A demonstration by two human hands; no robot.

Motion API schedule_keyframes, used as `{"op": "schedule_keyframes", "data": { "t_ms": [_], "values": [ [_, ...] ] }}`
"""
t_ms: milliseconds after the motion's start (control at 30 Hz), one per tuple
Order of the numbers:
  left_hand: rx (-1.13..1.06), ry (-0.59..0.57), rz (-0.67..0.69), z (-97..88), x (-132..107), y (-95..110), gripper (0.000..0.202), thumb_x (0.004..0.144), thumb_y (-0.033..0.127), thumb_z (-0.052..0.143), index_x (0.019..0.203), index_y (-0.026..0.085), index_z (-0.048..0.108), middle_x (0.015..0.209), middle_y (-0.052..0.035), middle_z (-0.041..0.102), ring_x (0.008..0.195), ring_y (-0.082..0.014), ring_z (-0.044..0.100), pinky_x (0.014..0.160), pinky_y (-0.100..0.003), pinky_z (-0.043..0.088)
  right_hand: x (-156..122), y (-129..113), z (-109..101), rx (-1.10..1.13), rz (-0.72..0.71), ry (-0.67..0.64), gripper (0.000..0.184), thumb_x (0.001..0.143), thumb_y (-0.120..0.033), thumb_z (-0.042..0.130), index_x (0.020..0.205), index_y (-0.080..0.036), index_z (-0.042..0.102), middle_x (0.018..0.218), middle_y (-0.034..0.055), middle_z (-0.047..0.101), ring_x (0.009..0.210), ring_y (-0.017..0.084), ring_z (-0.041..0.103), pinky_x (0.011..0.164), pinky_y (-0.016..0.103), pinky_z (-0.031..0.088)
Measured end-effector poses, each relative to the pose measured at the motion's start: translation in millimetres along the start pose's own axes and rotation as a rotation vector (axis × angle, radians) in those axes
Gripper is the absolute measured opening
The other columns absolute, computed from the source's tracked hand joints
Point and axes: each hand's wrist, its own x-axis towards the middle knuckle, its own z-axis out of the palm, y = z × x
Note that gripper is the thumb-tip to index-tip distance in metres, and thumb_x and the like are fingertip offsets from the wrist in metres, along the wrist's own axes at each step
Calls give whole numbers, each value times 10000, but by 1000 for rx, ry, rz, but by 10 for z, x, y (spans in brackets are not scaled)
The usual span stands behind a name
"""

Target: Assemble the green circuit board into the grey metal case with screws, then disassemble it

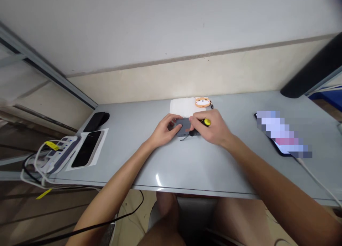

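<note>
A small dark grey flat box [182, 123], with a row of little holes along its near edge and an orange mark on top, lies on the desk. My left hand [166, 130] holds it from the left, thumb on its top and fingers curled at its far edge. In my right hand [211, 126] is a screwdriver [207, 122] with a yellow and black handle. Its thin shaft slants down to the left, the tip beside the box's near edge. Whether the tip touches the box I cannot tell. My right fingers cover part of the box.
Behind the box are white paper [181, 106] and an orange animal-faced case [202, 102]. A power strip [61, 155], a phone [87, 149] and a black object [94, 122] are at left. A lit phone [283, 135] with a white cable [317, 180] lies right.
</note>
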Motion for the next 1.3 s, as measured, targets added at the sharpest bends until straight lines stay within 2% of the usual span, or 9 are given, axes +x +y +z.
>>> {"op": "schedule_keyframes", "data": {
  "t_ms": [167,333,467,600,733,933,1100,1200,1300],
  "values": [
    [17,-26,41,-46,-9,41,246,1023,324,596,1228,217,682,1190,-93,683,1067,-205,652,910,-351,573,-9,16,75,-31,-18,0,397,945,-276,516,569,-207,621,548,-2,642,530,120,528,561,297,369],
    [103,-93,83,-157,-36,111,270,1075,374,529,1141,272,770,1306,-87,630,1295,-257,542,1154,-488,466,38,31,-44,64,17,185,401,917,-291,537,532,-217,619,521,-3,603,532,132,514,557,305,369],
    [99,-118,99,-150,-46,111,200,1025,399,643,1088,288,797,1334,-80,606,1265,-265,523,1142,-492,468,86,69,-110,123,64,343,387,877,-279,542,501,-223,610,537,3,589,572,145,525,599,318,398],
    [116,-61,106,-89,-44,78,160,1005,347,680,958,258,803,1316,-87,607,1208,-263,533,1095,-478,484,118,115,-119,196,138,392,361,834,-277,552,479,-227,602,551,3,565,586,143,503,607,315,393],
    [165,-18,47,-100,-11,19,170,1018,335,661,969,250,800,1240,-89,620,1181,-260,546,1083,-470,480,143,168,-132,246,204,443,342,814,-313,570,491,-224,638,605,12,582,620,142,497,593,306,364],
    [269,25,-73,-221,344,-219,128,990,295,680,967,247,797,1128,-68,630,1153,-259,554,1135,-498,436,183,297,-240,274,346,560,337,815,-329,581,502,-220,639,584,3,543,594,139,448,542,293,298],
    [335,-23,-115,-184,680,-358,138,960,264,679,944,242,814,1095,-73,674,1138,-269,573,1132,-505,447,198,407,-336,266,371,665,335,815,-337,584,514,-214,663,605,9,609,653,152,521,610,292,367],
    [347,-82,-88,-137,704,-381,165,956,258,656,939,258,821,1092,-67,708,1115,-267,592,1117,-498,465,207,428,-372,254,359,700,328,810,-314,576,508,-214,658,598,5,612,643,149,518,610,292,374],
    [346,-63,-84,-146,623,-335,212,980,273,607,1001,263,818,1136,-69,717,1135,-266,598,1113,-499,469,220,404,-412,243,364,725,317,816,-277,571,513,-214,641,565,-9,575,590,137,470,571,288,354]
  ]
}}
